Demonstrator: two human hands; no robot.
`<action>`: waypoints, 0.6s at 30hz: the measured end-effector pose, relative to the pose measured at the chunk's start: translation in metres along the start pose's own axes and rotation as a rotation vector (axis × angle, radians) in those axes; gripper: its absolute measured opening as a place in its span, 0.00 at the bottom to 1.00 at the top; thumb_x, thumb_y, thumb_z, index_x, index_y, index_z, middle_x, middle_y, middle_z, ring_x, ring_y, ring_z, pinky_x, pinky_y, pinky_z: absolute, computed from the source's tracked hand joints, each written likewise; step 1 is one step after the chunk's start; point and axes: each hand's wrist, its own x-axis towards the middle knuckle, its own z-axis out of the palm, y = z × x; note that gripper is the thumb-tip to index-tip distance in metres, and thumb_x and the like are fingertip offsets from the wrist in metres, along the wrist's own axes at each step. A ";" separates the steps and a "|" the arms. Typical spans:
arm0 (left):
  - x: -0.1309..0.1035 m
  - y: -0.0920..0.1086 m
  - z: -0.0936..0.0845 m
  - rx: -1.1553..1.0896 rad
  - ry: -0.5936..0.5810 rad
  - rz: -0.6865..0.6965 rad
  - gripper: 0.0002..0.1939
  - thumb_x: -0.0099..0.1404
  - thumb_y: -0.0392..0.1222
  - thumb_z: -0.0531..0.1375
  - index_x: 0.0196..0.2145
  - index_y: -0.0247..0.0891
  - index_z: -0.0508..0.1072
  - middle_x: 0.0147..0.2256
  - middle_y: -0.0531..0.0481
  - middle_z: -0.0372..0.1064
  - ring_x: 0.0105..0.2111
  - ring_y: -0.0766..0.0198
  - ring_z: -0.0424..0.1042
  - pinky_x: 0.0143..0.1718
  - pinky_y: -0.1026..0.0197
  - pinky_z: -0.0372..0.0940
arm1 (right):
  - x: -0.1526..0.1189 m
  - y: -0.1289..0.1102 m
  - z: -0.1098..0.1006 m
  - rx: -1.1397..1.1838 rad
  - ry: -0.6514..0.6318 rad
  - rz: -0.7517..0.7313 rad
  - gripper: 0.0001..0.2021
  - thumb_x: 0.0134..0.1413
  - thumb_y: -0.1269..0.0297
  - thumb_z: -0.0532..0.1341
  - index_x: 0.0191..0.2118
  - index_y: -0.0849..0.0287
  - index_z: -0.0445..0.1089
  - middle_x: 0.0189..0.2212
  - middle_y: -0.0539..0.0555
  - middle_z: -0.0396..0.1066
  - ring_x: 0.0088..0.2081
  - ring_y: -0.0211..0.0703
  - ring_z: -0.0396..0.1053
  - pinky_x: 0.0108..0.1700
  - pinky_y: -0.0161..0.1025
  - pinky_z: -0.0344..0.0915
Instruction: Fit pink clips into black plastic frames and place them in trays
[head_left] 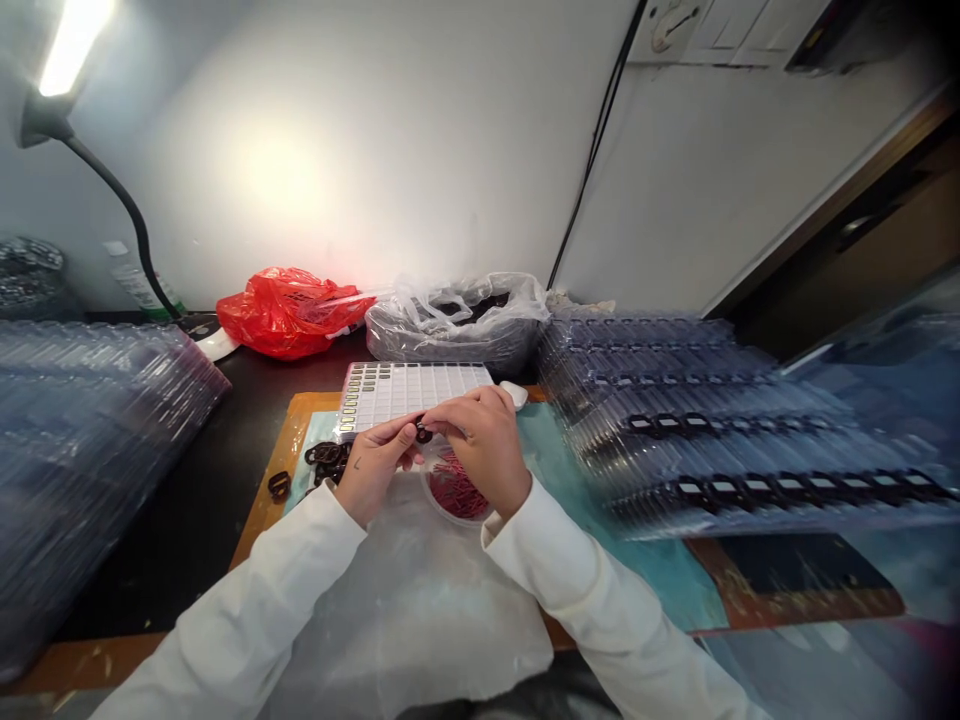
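Note:
Between the thumb and fingers of my left hand (373, 465) is a small dark ring-like part (424, 432). My right hand (486, 440) is closed in a pinch at the upper right of this part; what its fingertips hold is too small to make out. Below both hands, a round clear tub (455, 490) holds many thin red pieces. Just beyond them lies a white gridded tray (424, 398), with small pale-and-dark pieces in its left columns and top row. A pile of black frame-like parts (327, 458) is left of my left hand, and a single one (279, 486) lies farther left.
Stacked clear plastic trays stand left (82, 430) and right (675, 420), the right ones holding black frames. A red bag (285, 315) and a clear bag (457, 325) with dark contents sit along the wall. A lamp (124, 180) bends over the left side. Translucent sheeting (420, 610) covers the near edge.

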 end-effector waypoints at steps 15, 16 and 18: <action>0.003 0.004 0.004 -0.272 0.031 -0.029 0.22 0.47 0.49 0.72 0.38 0.36 0.77 0.30 0.51 0.73 0.20 0.74 0.67 0.18 0.73 0.59 | -0.004 -0.001 -0.010 -0.238 -0.197 -0.288 0.21 0.58 0.74 0.54 0.55 0.53 0.69 0.51 0.55 0.69 0.49 0.49 0.60 0.54 0.49 0.55; 0.003 0.004 0.003 -0.285 0.028 -0.023 0.23 0.47 0.48 0.72 0.40 0.37 0.77 0.30 0.51 0.74 0.20 0.75 0.66 0.18 0.74 0.59 | -0.004 -0.001 -0.014 -0.251 -0.218 -0.290 0.21 0.58 0.75 0.54 0.56 0.54 0.67 0.51 0.55 0.70 0.49 0.48 0.61 0.54 0.49 0.55; 0.003 0.006 0.003 -0.310 0.022 -0.008 0.24 0.48 0.48 0.71 0.43 0.40 0.77 0.33 0.50 0.75 0.20 0.76 0.65 0.17 0.74 0.58 | -0.003 -0.001 -0.022 -0.253 -0.257 -0.234 0.19 0.59 0.74 0.53 0.54 0.54 0.68 0.47 0.54 0.73 0.46 0.47 0.64 0.51 0.46 0.58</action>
